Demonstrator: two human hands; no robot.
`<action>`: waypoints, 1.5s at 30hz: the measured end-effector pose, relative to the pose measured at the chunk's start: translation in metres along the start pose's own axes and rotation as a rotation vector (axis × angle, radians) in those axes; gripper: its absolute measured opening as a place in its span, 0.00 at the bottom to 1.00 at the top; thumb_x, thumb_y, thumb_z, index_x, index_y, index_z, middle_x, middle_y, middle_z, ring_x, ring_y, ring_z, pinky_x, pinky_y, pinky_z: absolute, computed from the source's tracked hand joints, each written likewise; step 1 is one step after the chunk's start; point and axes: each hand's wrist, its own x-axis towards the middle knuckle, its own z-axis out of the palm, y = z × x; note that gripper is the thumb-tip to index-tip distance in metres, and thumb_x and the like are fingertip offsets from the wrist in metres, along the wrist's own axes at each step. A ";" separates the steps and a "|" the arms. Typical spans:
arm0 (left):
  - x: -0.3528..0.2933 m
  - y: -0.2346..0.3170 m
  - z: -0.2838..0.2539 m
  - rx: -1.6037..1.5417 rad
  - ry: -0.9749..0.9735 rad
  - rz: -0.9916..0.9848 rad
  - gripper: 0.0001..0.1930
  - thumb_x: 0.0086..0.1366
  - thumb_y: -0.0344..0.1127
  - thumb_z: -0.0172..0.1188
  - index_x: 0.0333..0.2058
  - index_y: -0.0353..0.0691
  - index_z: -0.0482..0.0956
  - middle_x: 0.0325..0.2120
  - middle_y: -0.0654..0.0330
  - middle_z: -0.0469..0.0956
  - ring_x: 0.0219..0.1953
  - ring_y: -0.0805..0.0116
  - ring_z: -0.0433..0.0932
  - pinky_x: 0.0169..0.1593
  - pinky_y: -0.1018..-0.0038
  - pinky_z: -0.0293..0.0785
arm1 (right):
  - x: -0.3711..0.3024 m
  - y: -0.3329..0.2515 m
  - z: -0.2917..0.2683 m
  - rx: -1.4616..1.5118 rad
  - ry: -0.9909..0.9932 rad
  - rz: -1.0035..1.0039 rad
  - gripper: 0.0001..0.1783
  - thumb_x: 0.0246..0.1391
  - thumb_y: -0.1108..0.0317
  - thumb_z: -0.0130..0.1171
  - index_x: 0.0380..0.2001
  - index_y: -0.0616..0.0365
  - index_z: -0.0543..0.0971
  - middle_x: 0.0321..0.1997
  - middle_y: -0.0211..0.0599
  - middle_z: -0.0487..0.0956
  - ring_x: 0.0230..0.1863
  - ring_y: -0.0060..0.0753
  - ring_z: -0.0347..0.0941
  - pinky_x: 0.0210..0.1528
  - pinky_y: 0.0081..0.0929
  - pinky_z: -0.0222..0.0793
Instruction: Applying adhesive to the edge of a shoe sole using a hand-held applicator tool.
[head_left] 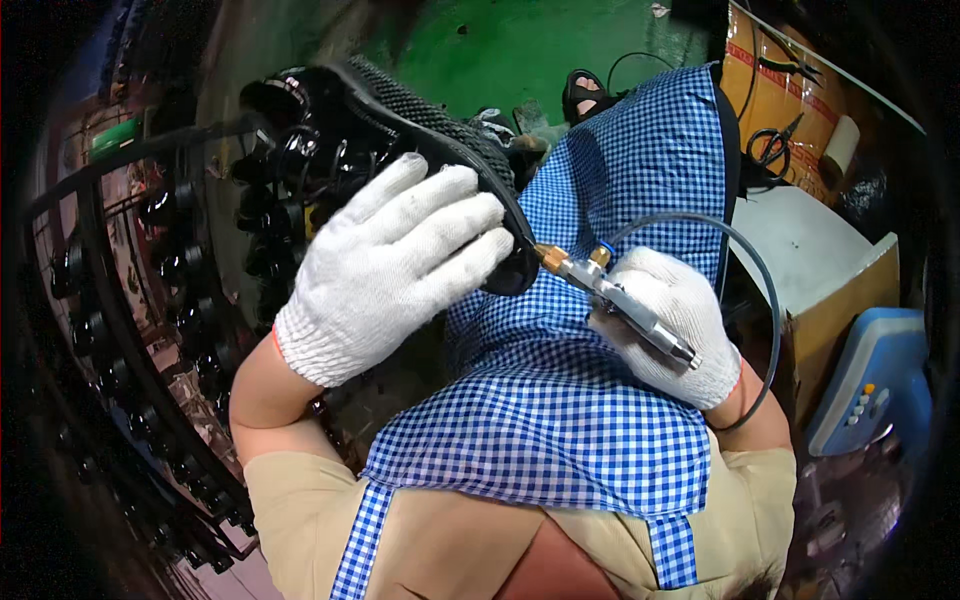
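A black lace-up boot (415, 135) with a ribbed sole is held tilted up at the left, over my lap. My left hand (400, 255), in a white knit glove, lies across its side with the fingers stretched together; the thumb is out of sight. In my gloved right hand (665, 325) is a small metal spray gun (610, 285) with brass fittings. Its nozzle end points left, right at the boot's lower end; whether the two touch I cannot tell. A grey hose (765, 265) loops from the gun round past my right wrist.
Black racks (100, 270) with several glossy black boots stand at the left. On the right are a brown carton (800, 90), scissors (772, 145), pliers (790, 68), a white-topped box (800, 240) and a blue plastic appliance (868, 385). A blue checked apron (540, 440) covers my lap above the green floor (520, 50).
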 end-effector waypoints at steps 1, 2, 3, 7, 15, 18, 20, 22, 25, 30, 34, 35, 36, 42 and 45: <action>0.006 -0.003 -0.001 -0.018 -0.029 0.014 0.17 0.59 0.34 0.63 0.48 0.48 0.84 0.50 0.62 0.83 0.57 0.59 0.81 0.65 0.55 0.75 | -0.002 0.000 -0.001 -0.017 0.023 -0.007 0.11 0.51 0.64 0.74 0.31 0.54 0.80 0.28 0.37 0.75 0.27 0.41 0.75 0.30 0.36 0.73; 0.012 -0.005 -0.001 0.000 -0.021 0.018 0.20 0.55 0.35 0.67 0.49 0.47 0.84 0.51 0.61 0.82 0.57 0.58 0.80 0.65 0.55 0.75 | -0.004 0.000 -0.003 -0.046 0.035 -0.010 0.11 0.51 0.64 0.74 0.31 0.54 0.81 0.28 0.37 0.75 0.27 0.41 0.75 0.30 0.35 0.73; 0.016 -0.005 -0.002 -0.027 -0.035 -0.013 0.24 0.50 0.36 0.70 0.50 0.47 0.84 0.51 0.61 0.82 0.58 0.57 0.80 0.65 0.54 0.75 | -0.006 0.000 -0.005 -0.072 0.034 0.006 0.10 0.51 0.64 0.73 0.31 0.54 0.81 0.28 0.37 0.75 0.27 0.41 0.75 0.29 0.35 0.73; 0.031 -0.005 -0.005 -0.063 -0.018 -0.107 0.33 0.42 0.37 0.78 0.52 0.45 0.82 0.52 0.59 0.82 0.57 0.53 0.80 0.62 0.53 0.77 | -0.007 0.001 -0.010 -0.100 0.120 -0.005 0.11 0.48 0.66 0.73 0.32 0.55 0.80 0.30 0.39 0.77 0.29 0.42 0.75 0.30 0.36 0.73; 0.059 -0.013 -0.004 0.023 0.074 -0.256 0.30 0.53 0.43 0.75 0.53 0.39 0.79 0.48 0.55 0.79 0.51 0.53 0.80 0.53 0.58 0.79 | 0.013 0.014 -0.018 -0.271 0.324 -0.101 0.11 0.48 0.69 0.75 0.35 0.57 0.84 0.32 0.38 0.82 0.29 0.39 0.79 0.31 0.31 0.75; 0.071 -0.019 -0.003 0.104 0.129 -0.312 0.27 0.57 0.47 0.73 0.52 0.40 0.78 0.45 0.56 0.77 0.47 0.56 0.79 0.45 0.61 0.82 | 0.032 0.021 -0.015 -0.261 0.409 -0.120 0.11 0.49 0.69 0.75 0.35 0.57 0.84 0.32 0.39 0.81 0.30 0.40 0.80 0.31 0.31 0.75; 0.078 -0.026 -0.003 0.138 0.104 -0.398 0.26 0.58 0.49 0.72 0.50 0.41 0.78 0.44 0.56 0.76 0.46 0.57 0.79 0.43 0.63 0.83 | 0.048 0.025 -0.012 -0.245 0.440 -0.103 0.10 0.51 0.69 0.74 0.35 0.58 0.84 0.32 0.39 0.81 0.30 0.41 0.79 0.31 0.33 0.76; 0.086 -0.035 -0.003 0.199 0.100 -0.455 0.23 0.62 0.53 0.70 0.46 0.42 0.79 0.41 0.56 0.75 0.45 0.58 0.79 0.40 0.66 0.84 | 0.069 0.032 -0.007 -0.253 0.480 -0.123 0.09 0.53 0.70 0.72 0.36 0.58 0.84 0.31 0.39 0.80 0.30 0.42 0.79 0.32 0.33 0.76; 0.096 -0.055 -0.005 0.241 0.016 -0.611 0.24 0.66 0.55 0.65 0.46 0.39 0.81 0.45 0.51 0.77 0.48 0.52 0.81 0.45 0.58 0.84 | 0.097 0.038 0.006 -0.201 0.510 -0.103 0.09 0.54 0.70 0.71 0.38 0.58 0.84 0.31 0.39 0.78 0.29 0.43 0.77 0.31 0.35 0.75; 0.096 -0.112 -0.016 0.182 -0.171 -0.699 0.33 0.71 0.63 0.55 0.46 0.30 0.77 0.42 0.35 0.81 0.49 0.34 0.80 0.54 0.51 0.76 | 0.130 0.043 0.032 -0.153 0.504 -0.152 0.07 0.58 0.66 0.68 0.36 0.56 0.83 0.28 0.40 0.75 0.28 0.45 0.76 0.30 0.38 0.74; 0.082 -0.143 -0.009 0.158 -0.212 -0.820 0.39 0.71 0.66 0.54 0.51 0.25 0.76 0.47 0.31 0.80 0.53 0.36 0.81 0.57 0.55 0.76 | 0.129 0.038 0.045 -0.120 0.455 -0.111 0.07 0.59 0.64 0.68 0.33 0.55 0.82 0.28 0.40 0.75 0.28 0.46 0.76 0.30 0.39 0.74; 0.078 -0.148 -0.007 0.154 -0.209 -0.829 0.40 0.71 0.67 0.53 0.52 0.24 0.75 0.48 0.30 0.80 0.54 0.37 0.81 0.58 0.55 0.76 | 0.128 0.037 0.047 -0.111 0.451 -0.104 0.07 0.59 0.64 0.68 0.33 0.55 0.82 0.28 0.40 0.75 0.28 0.46 0.76 0.30 0.39 0.74; 0.076 -0.151 -0.004 0.149 -0.207 -0.838 0.41 0.71 0.67 0.53 0.53 0.24 0.75 0.49 0.29 0.80 0.55 0.37 0.81 0.58 0.56 0.76 | 0.126 0.037 0.049 -0.111 0.450 -0.102 0.07 0.58 0.64 0.68 0.33 0.55 0.82 0.27 0.40 0.75 0.27 0.46 0.76 0.30 0.38 0.74; 0.073 -0.138 -0.012 0.090 -0.131 -1.004 0.36 0.71 0.66 0.54 0.51 0.30 0.75 0.47 0.35 0.82 0.50 0.39 0.82 0.56 0.58 0.76 | 0.106 0.032 0.064 -0.127 0.394 -0.155 0.08 0.54 0.64 0.71 0.33 0.54 0.82 0.27 0.39 0.75 0.27 0.46 0.76 0.28 0.38 0.74; 0.070 -0.132 -0.025 -0.023 -0.218 -1.067 0.40 0.70 0.70 0.49 0.55 0.31 0.75 0.54 0.32 0.79 0.58 0.38 0.79 0.63 0.57 0.72 | 0.094 0.024 0.069 -0.099 0.361 -0.177 0.09 0.54 0.64 0.71 0.33 0.54 0.81 0.28 0.39 0.75 0.28 0.45 0.77 0.28 0.38 0.74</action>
